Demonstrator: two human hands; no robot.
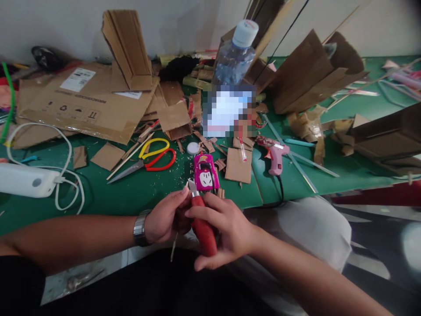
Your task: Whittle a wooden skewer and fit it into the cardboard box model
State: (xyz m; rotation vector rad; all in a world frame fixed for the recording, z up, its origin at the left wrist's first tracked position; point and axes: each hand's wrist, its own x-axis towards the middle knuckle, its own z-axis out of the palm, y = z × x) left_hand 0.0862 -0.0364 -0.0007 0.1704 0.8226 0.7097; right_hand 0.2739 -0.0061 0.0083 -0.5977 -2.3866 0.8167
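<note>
Both hands of the person come together at the near edge of the green worktop [108, 199]. The right hand [228, 224] is closed around the handle of a red-handled knife [204, 230], and its blade points away from the body, leaning a little to the left. The left hand [167, 217] pinches a thin wooden stick [174, 249], with the thumb close to its upper end. This stick lies to the left of the knife; its long axis runs from below the left hand upward and away, slightly to the right. Its tip is just beside the blade; whether they touch, I cannot tell. The left wrist is rather straight, while the right hand comes in from the right, its fingers over the handle. Just beyond the blade lies a pink power socket [198, 169].
</note>
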